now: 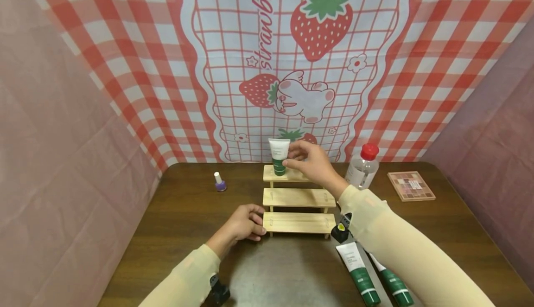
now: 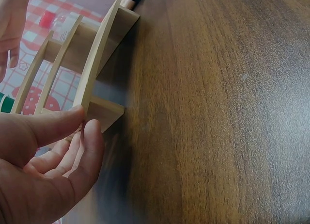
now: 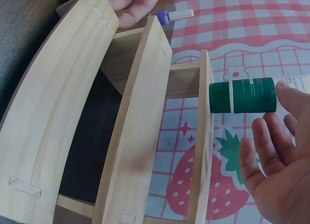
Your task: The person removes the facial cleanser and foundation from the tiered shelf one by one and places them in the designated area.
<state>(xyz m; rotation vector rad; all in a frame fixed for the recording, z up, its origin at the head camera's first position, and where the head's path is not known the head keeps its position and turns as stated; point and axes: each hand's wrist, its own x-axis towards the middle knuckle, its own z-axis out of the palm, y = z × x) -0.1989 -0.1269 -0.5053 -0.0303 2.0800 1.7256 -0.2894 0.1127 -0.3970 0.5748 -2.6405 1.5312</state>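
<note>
A three-step wooden display rack [image 1: 298, 223] stands on the table. On its top step a white and green squeeze tube [image 1: 279, 154] is upright, cap down. My right hand [image 1: 310, 161] holds the tube at its right side, thumb against it; the other fingers [image 3: 264, 141] are loosely bent below it in the right wrist view. With thumb and forefinger, my left hand [image 1: 244, 223] pinches the left end of the lowest step, and the left wrist view shows the thumb on the step's edge [image 2: 89, 83].
Two more green and white tubes, one in front [image 1: 358, 272], lie at the lower right beside my right sleeve. A clear bottle with a red cap [image 1: 369, 152] and a makeup palette [image 1: 410, 186] are on the right. Purple nail polish [image 1: 220, 185] stands on the left.
</note>
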